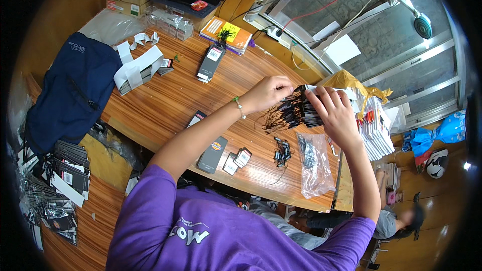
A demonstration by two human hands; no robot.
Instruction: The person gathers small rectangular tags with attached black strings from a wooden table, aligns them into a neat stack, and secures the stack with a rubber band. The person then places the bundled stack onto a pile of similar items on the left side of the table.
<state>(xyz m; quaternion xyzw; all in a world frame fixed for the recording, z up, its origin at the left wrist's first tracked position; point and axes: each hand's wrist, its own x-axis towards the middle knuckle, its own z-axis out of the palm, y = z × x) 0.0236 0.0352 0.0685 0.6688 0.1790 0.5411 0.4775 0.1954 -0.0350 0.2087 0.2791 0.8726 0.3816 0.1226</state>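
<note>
At the far right of the table lies a thick bundle of hang tags with black strings (311, 115), the strings fanning out to the left. My right hand (332, 113) lies over the bundle, its fingers bent around the upper edge. Against the bundle's far left side, my left hand (273, 93) is closed in a pinch at the strings. What sits between those fingertips is too small to make out. A clear plastic bag (316, 168) with small dark pieces lies just nearer, beside a little heap of black string fasteners (282, 151).
Dark tag stacks (213, 154) and small white labels (243, 157) lie near the front edge. Another strung tag stack (211, 63) stands farther back. A navy bag (75, 90) is at left, white stacked packets (374, 130) at right. Another person (389, 221) sits at lower right.
</note>
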